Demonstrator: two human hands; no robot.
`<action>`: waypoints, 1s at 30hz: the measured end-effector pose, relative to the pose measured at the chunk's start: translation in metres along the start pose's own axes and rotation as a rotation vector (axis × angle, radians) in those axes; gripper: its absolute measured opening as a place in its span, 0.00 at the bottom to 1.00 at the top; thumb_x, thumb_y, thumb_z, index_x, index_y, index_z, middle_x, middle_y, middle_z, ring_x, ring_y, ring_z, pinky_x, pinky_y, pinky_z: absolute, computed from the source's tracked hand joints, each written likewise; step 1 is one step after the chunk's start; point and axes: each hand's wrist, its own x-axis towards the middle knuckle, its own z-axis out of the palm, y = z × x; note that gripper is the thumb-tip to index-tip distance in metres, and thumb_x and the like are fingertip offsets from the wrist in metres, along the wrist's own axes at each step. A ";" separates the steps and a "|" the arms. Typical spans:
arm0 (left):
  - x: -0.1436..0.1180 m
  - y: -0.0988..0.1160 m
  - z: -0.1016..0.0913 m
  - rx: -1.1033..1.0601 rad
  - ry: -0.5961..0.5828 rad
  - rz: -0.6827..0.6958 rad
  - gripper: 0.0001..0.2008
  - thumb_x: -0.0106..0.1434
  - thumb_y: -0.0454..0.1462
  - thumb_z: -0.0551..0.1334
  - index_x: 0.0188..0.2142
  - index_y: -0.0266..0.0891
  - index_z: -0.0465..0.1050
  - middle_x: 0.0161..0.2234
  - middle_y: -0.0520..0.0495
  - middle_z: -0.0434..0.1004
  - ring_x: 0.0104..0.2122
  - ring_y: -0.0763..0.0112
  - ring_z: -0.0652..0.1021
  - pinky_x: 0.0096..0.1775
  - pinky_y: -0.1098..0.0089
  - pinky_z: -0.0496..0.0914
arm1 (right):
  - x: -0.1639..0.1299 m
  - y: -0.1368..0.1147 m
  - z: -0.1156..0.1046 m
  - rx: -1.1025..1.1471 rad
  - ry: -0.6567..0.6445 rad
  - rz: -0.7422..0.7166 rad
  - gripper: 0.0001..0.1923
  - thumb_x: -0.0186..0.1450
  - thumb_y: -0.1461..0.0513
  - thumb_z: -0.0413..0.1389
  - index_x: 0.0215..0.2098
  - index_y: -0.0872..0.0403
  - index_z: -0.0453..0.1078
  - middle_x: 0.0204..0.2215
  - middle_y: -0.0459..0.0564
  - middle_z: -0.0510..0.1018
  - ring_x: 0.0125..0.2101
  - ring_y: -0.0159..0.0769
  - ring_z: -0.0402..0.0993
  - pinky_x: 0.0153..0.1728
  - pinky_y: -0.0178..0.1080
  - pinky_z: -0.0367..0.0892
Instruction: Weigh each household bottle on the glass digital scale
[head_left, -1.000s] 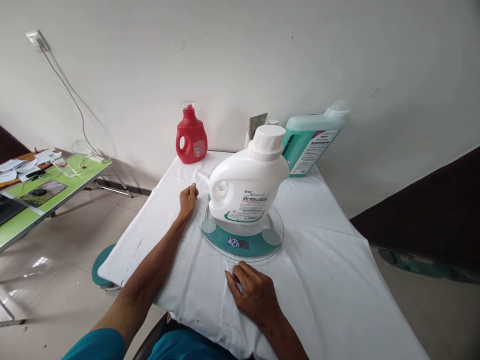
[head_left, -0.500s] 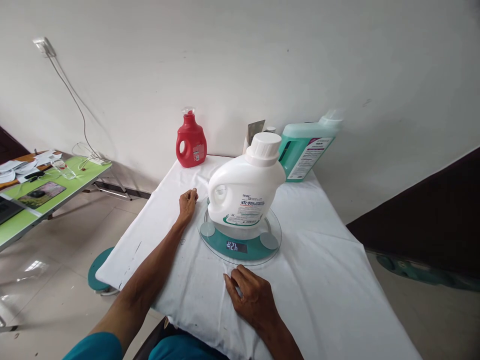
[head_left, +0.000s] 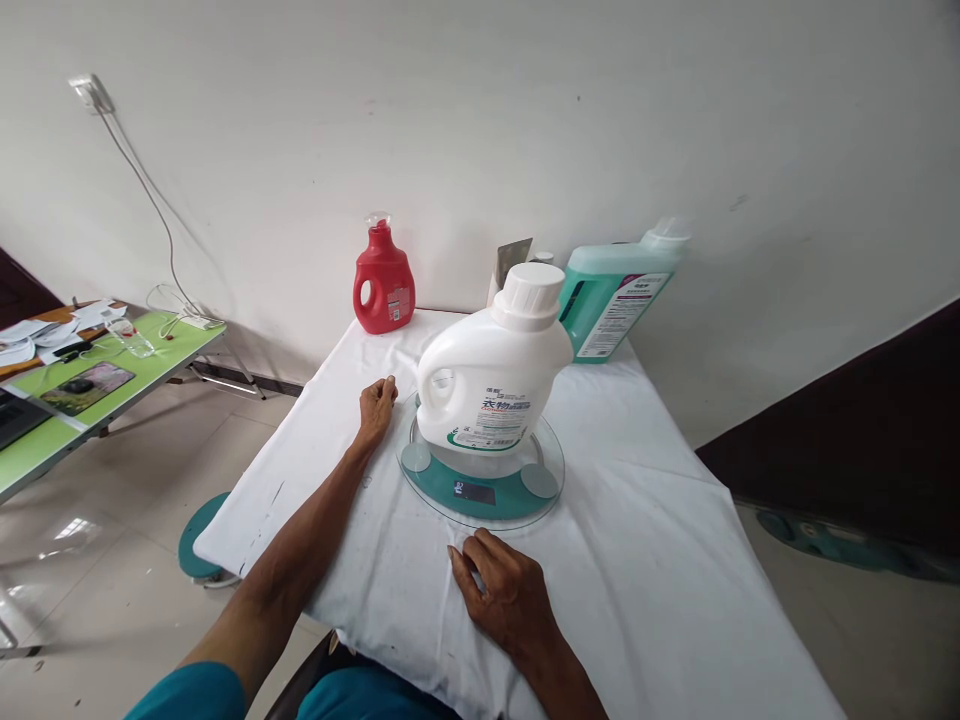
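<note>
A white laundry detergent jug (head_left: pixel 480 350) with a ribbed white cap stands on a round glass scale (head_left: pixel 439 492) with a teal band and small dark display. Left of the scale, my left hand (head_left: pixel 377 408) rests on the cloth with its fingers curled in, holding nothing that I can see. My right hand (head_left: pixel 504 590) lies on the cloth just in front of the scale's near edge, fingers loosely bent and the thumb apart, with nothing in it. Neither hand touches the jug.
Behind stand a red detergent bottle (head_left: pixel 384 280) at left and a green liquid jug (head_left: pixel 616 300) at right, on a white cloth (head_left: pixel 645 560). A teal stool (head_left: pixel 201 540) is beside the table. A green table (head_left: pixel 161 345) with papers and a mouse stands far left.
The large digits on the scale's display have gone dark, leaving only small marks at its left. Both hands and the jug stay in place.
</note>
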 end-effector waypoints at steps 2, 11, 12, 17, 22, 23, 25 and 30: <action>0.000 0.000 0.000 0.005 -0.004 0.002 0.27 0.70 0.56 0.59 0.22 0.41 0.61 0.20 0.54 0.59 0.23 0.74 0.60 0.29 0.68 0.56 | 0.000 0.000 0.000 0.009 0.001 0.004 0.19 0.75 0.68 0.54 0.26 0.50 0.61 0.23 0.41 0.65 0.21 0.28 0.61 0.25 0.36 0.56; 0.001 0.000 0.000 0.025 -0.007 0.003 0.27 0.69 0.56 0.59 0.22 0.41 0.61 0.21 0.54 0.59 0.23 0.74 0.60 0.29 0.69 0.56 | -0.002 0.001 0.002 0.020 0.004 0.016 0.19 0.75 0.67 0.54 0.26 0.50 0.61 0.23 0.41 0.64 0.22 0.28 0.60 0.26 0.36 0.55; 0.001 0.000 0.000 0.027 -0.008 0.004 0.27 0.69 0.56 0.59 0.22 0.41 0.61 0.21 0.54 0.59 0.23 0.74 0.60 0.29 0.69 0.56 | -0.002 0.001 0.002 0.019 0.005 0.017 0.19 0.75 0.67 0.54 0.26 0.50 0.61 0.23 0.41 0.64 0.22 0.28 0.60 0.26 0.36 0.55; 0.000 0.000 0.000 0.028 -0.011 0.011 0.26 0.69 0.55 0.58 0.22 0.41 0.60 0.21 0.54 0.59 0.23 0.74 0.60 0.29 0.69 0.56 | -0.002 0.000 0.001 0.013 0.006 0.014 0.19 0.75 0.67 0.54 0.26 0.50 0.61 0.23 0.41 0.65 0.22 0.29 0.60 0.26 0.36 0.55; 0.000 0.001 0.001 0.033 -0.015 0.007 0.26 0.69 0.56 0.58 0.22 0.41 0.60 0.21 0.54 0.59 0.23 0.74 0.60 0.29 0.69 0.56 | -0.001 0.000 0.000 0.027 0.000 0.011 0.19 0.75 0.68 0.54 0.26 0.50 0.61 0.23 0.41 0.65 0.22 0.28 0.60 0.26 0.36 0.55; 0.000 0.001 0.001 0.037 -0.015 0.005 0.26 0.69 0.56 0.58 0.23 0.41 0.60 0.21 0.54 0.59 0.23 0.74 0.60 0.29 0.69 0.56 | -0.001 0.000 0.000 0.030 -0.001 0.013 0.19 0.75 0.68 0.54 0.26 0.50 0.61 0.23 0.41 0.65 0.21 0.28 0.60 0.25 0.36 0.55; 0.000 0.002 0.001 0.045 -0.012 0.001 0.26 0.69 0.56 0.57 0.23 0.41 0.60 0.21 0.54 0.59 0.23 0.74 0.60 0.29 0.69 0.56 | -0.001 -0.001 -0.001 0.030 0.000 0.014 0.19 0.75 0.67 0.54 0.26 0.50 0.61 0.23 0.41 0.65 0.21 0.28 0.60 0.25 0.36 0.55; -0.004 0.005 0.000 0.069 0.011 0.025 0.29 0.70 0.59 0.54 0.22 0.41 0.62 0.20 0.53 0.60 0.24 0.72 0.62 0.30 0.68 0.57 | -0.001 0.002 0.000 0.017 -0.006 -0.009 0.17 0.76 0.67 0.52 0.28 0.50 0.63 0.24 0.42 0.68 0.22 0.29 0.66 0.27 0.36 0.59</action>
